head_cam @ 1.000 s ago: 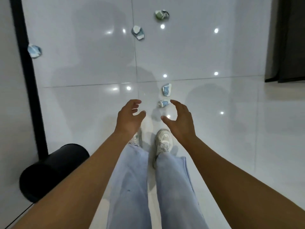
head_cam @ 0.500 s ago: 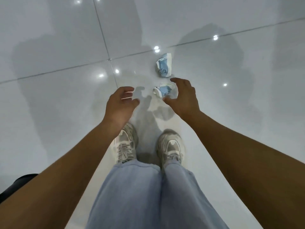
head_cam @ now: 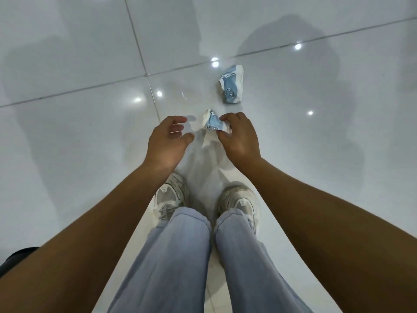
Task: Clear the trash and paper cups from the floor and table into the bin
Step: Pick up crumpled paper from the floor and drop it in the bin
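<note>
Right hand (head_cam: 240,137) down on the floor (head_cam: 67,136), fingers pinching a crushed paper cup (head_cam: 213,125), white with a blue cartoon print. Second crushed cup (head_cam: 231,88) of the same print lying beyond, apart. Left hand (head_cam: 168,142) alongside, loosely curled, holding nothing.

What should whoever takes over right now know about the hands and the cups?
Right hand: fingers and thumb pinch the near crushed cup at floor level; grip looks just made.
Left hand: open beside it, holding nothing.
Far crushed cup: lies on the floor just beyond.
Bin: only a dark edge at lower left, possibly it.
Done: nothing binned in view.
Left: lift this cup, collect the other, bin both.
</note>
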